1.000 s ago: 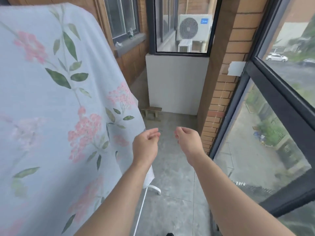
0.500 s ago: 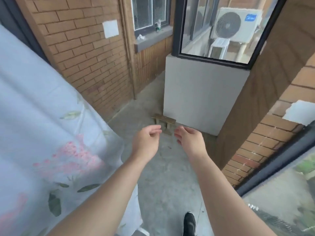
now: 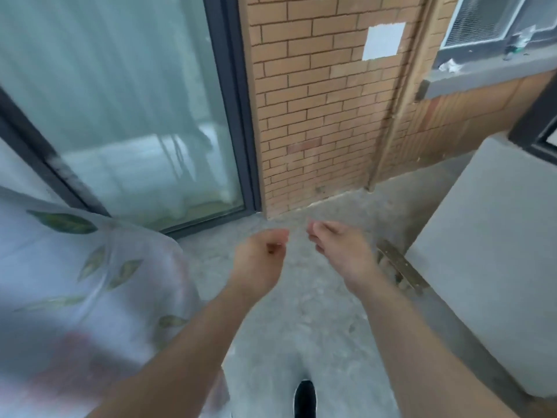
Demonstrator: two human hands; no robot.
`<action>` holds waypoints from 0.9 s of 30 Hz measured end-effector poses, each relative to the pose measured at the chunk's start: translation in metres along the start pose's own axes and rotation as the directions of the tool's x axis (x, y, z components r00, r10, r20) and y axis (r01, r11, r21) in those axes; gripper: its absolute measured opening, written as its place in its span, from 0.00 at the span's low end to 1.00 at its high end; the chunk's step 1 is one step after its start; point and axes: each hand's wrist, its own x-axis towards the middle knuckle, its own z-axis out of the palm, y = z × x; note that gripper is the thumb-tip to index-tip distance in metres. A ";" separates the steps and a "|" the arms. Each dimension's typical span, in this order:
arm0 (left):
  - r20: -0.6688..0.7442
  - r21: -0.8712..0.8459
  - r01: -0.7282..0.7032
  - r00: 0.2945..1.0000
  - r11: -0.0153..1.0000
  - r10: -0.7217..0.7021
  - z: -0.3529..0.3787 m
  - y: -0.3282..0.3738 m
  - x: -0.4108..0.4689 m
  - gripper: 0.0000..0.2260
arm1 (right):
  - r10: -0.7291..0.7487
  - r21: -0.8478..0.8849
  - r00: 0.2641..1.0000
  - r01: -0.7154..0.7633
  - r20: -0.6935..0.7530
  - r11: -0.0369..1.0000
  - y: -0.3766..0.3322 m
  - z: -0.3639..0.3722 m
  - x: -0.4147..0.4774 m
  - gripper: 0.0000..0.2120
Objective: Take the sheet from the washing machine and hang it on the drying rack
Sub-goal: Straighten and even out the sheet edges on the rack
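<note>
- A balcony or narrow outdoor passage of a brick home, not a room indoors.
- A tan brick wall [image 3: 316, 116] fills the upper middle of the frame, with a pale square patch [image 3: 383, 40] on it.
- A tall glass door [image 3: 120, 101] in a dark frame stands at upper left.
- A window [image 3: 488, 22] over a grey sill [image 3: 482, 76] sits at upper right.
- The bare concrete floor [image 3: 301, 312] runs through the middle.
- A low grey wall [image 3: 497, 251] is at right.
- A floral sheet [image 3: 75, 282] hangs draped at lower left, which marks it as a laundry spot.

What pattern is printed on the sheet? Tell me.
Pale sheet with green leaves and blurred pinkish patches; the head view shows it best.
</note>
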 end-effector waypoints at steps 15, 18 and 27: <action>-0.480 -0.221 0.231 0.820 0.948 -0.312 -0.025 -0.022 0.159 0.12 | -0.165 -0.191 0.868 0.282 0.469 0.940 -0.086 0.054 0.222 0.15; -0.579 -0.183 0.281 0.744 0.942 -0.335 -0.037 -0.023 0.162 0.13 | -0.163 -0.167 0.797 0.313 0.581 0.935 -0.093 0.090 0.240 0.10; -0.844 -0.245 0.529 0.295 0.812 -0.447 -0.054 -0.016 0.113 0.14 | -0.217 0.052 0.340 0.434 0.915 0.899 -0.104 0.188 0.239 0.13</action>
